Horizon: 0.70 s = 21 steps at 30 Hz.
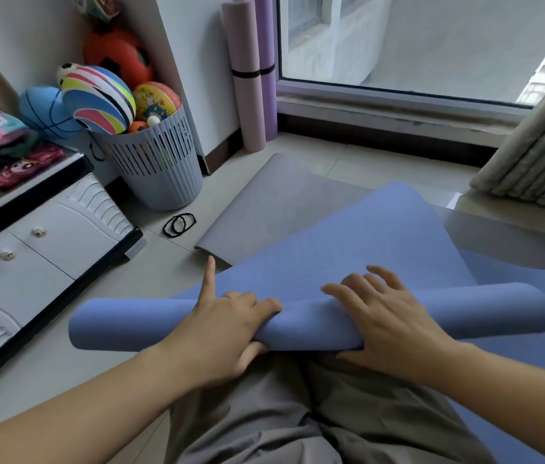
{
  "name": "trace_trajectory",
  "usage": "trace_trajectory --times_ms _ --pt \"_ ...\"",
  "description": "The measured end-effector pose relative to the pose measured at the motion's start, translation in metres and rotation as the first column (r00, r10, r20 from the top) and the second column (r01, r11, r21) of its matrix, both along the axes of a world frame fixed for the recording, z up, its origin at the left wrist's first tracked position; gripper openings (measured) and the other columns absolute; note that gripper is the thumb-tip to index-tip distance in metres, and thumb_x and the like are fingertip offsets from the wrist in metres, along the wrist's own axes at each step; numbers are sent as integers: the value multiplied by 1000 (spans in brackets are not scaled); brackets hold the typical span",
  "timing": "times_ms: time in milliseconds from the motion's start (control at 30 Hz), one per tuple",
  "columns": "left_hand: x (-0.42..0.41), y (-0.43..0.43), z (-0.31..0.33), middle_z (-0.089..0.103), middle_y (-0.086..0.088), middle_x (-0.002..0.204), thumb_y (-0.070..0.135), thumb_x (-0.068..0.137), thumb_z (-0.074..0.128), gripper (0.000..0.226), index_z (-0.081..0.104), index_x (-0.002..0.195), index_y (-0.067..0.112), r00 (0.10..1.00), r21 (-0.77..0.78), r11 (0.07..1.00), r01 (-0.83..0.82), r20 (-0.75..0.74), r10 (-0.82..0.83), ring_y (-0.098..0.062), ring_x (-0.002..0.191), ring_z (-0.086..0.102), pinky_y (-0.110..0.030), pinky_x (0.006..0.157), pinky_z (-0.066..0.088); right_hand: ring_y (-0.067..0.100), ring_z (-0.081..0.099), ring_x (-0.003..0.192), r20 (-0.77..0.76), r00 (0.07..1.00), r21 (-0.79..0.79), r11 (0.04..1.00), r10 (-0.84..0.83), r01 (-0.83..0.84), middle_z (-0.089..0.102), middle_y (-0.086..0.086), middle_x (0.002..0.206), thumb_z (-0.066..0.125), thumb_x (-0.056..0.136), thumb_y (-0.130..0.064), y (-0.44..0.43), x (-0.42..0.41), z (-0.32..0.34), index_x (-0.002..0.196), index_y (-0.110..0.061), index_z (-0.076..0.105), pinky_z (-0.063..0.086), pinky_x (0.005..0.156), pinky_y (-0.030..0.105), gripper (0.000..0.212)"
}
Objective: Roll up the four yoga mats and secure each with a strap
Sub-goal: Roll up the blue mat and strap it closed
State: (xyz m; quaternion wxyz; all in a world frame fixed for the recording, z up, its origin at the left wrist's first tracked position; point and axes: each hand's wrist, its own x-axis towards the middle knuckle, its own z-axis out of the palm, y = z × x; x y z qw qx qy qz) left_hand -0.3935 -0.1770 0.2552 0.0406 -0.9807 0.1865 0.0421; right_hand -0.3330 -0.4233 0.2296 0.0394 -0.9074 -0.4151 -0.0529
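A blue yoga mat (pixel 381 236) lies on the floor, its near end wound into a roll (pixel 124 324) across my lap. My left hand (pixel 227 324) grips the roll, thumb underneath, index finger pointing up. My right hand (pixel 388 316) rests on top of the roll, fingers spread, thumb below. A grey mat (pixel 274 202) lies flat under the blue one. Two rolled mats, pink (pixel 244 78) and purple (pixel 266 38), stand in the corner, each with a black strap. Two black straps (pixel 179 224) lie on the floor.
A grey slatted basket (pixel 160 165) full of balls stands at the left by the wall. A white drawer cabinet (pixel 40 236) with clutter on top lines the left side. A window (pixel 431 45) and a curtain (pixel 539 155) are at the far right.
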Motion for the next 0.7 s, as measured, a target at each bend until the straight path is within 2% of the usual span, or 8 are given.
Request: trace_trajectory --times_ms 67,167,300,367,400,500,600,700 --pt "7 0 2 56 8 100 46 91 46 41 34 128 35 995 -7 1000 -29 -97 28 -15 108 52 -57 104 -26 23 61 74 47 999 63 998 -6 3 58 -2 85 75 55 -57 -1 2 -4 105 -21 49 28 104 42 67" --pt "21 1 7 54 7 111 48 94 44 48 26 134 31 976 -9 998 -64 -211 60 -12 120 42 -59 106 -25 19 61 67 9 1000 77 997 -7 7 58 -7 71 70 58 -54 -2 9 0 88 -22 56 24 108 43 47" --pt "24 -3 3 50 0 120 50 95 41 46 20 128 24 970 47 993 -110 -212 117 -16 127 37 -62 105 -25 16 61 88 -126 990 38 997 -60 65 65 -10 76 62 63 -56 1 17 5 91 -23 64 14 117 44 44" --pt "14 -8 -5 52 -6 110 53 85 59 58 36 124 17 999 105 994 -34 18 32 -24 117 49 -64 105 -18 13 58 95 -163 984 17 997 -75 79 67 -11 83 64 67 -55 2 19 9 97 -24 65 7 119 43 44" --pt "9 -11 -8 56 -11 102 56 69 74 71 45 116 12 994 140 990 -22 110 7 -28 106 56 -66 106 -10 11 57 98 -184 979 -2 996 -85 86 68 -12 87 63 68 -56 2 20 12 101 -26 64 4 119 40 44" --pt "3 -19 -18 57 -20 95 52 36 90 86 59 98 3 984 167 983 -73 173 43 -34 90 61 -69 105 6 7 55 99 -263 960 -67 995 -94 79 67 -16 95 57 68 -64 8 30 18 107 -33 62 2 119 36 50" --pt "7 -22 -20 55 -15 82 25 42 90 58 64 90 4 970 195 973 -125 232 78 -32 70 59 -66 108 7 9 56 99 -326 939 -96 992 -106 79 66 -15 99 62 72 -65 12 39 25 112 -33 59 5 118 36 51" --pt "14 -12 -17 53 -8 75 27 43 83 54 63 90 8 973 179 980 -91 224 49 -27 60 56 -64 107 14 19 58 97 -179 977 -174 981 -116 85 65 -7 97 59 75 -56 14 29 18 116 -25 53 5 116 46 52"
